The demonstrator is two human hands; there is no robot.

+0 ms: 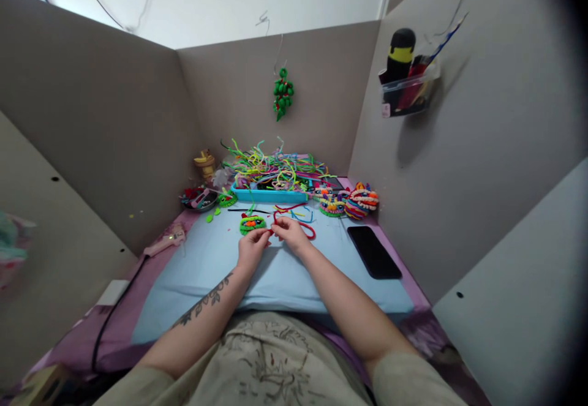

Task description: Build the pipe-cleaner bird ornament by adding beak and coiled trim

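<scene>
My left hand (pixel 252 245) and my right hand (pixel 289 232) meet over a light blue mat (pixel 275 271). Both are closed in a pinch on a red pipe cleaner (pixel 305 227), which loops out to the right of my right hand. A small green pipe-cleaner piece (pixel 252 223) with orange and red bits lies on the mat just beyond my left hand.
A blue tray (pixel 269 195) heaped with coloured pipe cleaners stands at the back. Finished colourful pieces (pixel 361 201) sit at the back right, a black phone (pixel 373 251) on the right, a glue gun (pixel 168 239) on the left. Grey partition walls enclose the desk.
</scene>
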